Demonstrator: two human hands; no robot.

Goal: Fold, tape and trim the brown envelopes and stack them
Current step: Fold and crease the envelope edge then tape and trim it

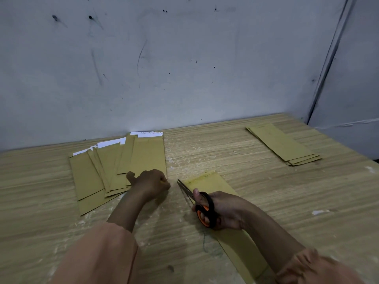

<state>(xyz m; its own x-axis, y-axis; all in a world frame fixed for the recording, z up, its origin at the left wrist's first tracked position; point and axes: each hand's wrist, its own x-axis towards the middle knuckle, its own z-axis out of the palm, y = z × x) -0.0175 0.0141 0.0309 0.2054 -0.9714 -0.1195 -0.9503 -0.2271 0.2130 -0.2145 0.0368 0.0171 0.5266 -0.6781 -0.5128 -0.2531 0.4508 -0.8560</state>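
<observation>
On the wooden tabletop (235, 152), the right hand (223, 210) grips a pair of scissors (202, 203) with black and orange handles, fingers through the loops; the blades are nearly together and point toward the far left. The scissors lie over a long brown envelope (209, 181) that runs from the middle of the tabletop toward the near right corner, partly hidden under the right forearm.

The left hand (150, 184) is curled into a loose fist, thumb out to the left, its knuckles on the tabletop just left of the scissor tips. Whether it pinches anything is not clear. It rests against the near edge of a fanned pile of brown envelopes (114, 169) spread toward the far left, with white sheets (111, 143) showing at their far ends by the wall (164, 68).

Near the far right corner sits a neat stack of folded envelopes (283, 143), well apart from both hands.
</observation>
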